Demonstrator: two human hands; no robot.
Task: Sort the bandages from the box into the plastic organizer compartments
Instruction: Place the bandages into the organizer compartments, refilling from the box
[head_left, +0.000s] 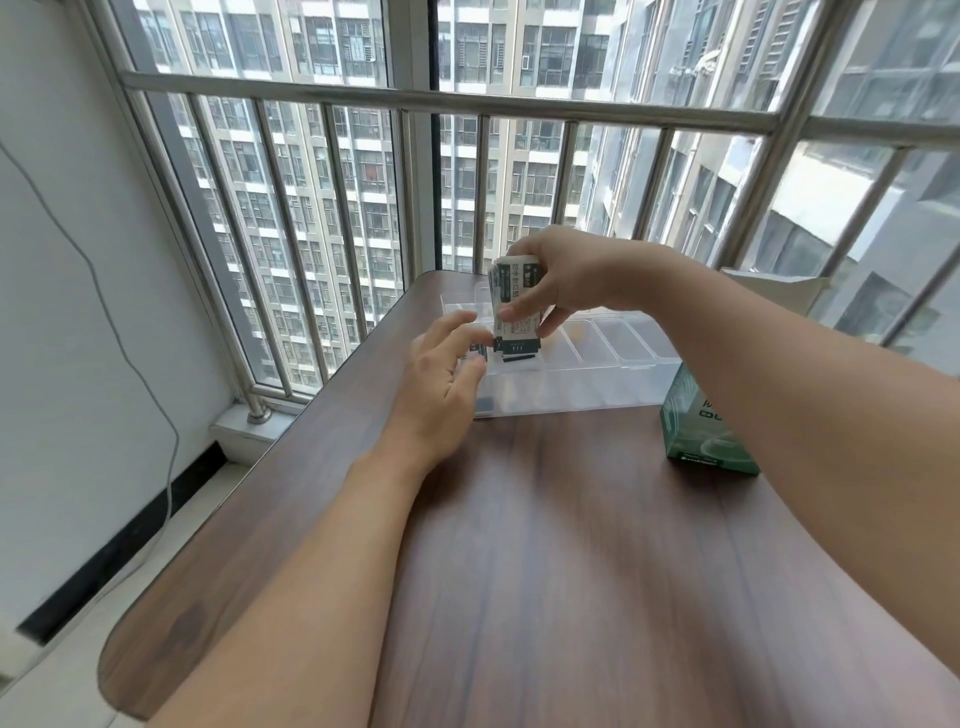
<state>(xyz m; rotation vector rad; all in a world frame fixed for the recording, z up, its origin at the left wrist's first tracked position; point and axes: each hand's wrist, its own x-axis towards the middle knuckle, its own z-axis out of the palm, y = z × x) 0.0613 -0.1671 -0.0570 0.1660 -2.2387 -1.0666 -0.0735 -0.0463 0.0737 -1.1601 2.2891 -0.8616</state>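
Note:
My right hand (566, 280) grips a stack of white-and-green wrapped bandages (517, 306) upright above the left end of the clear plastic organizer (597, 358). My left hand (441, 369) reaches in from the left, its fingers loosely spread, with the fingertips touching the lower edge of the stack; whether it pinches a bandage is unclear. A dark-edged bandage (517, 358) lies in a left compartment under the stack. The green bandage box (701, 426) stands on the table to the right, partly behind my right forearm.
The organizer lies on a dark wooden table (545, 545) with rounded corners. A metal window railing (415, 98) runs close behind the table. A white wall with a hanging cable (130, 364) is at the left. A pale carton (774, 291) sits at the far right.

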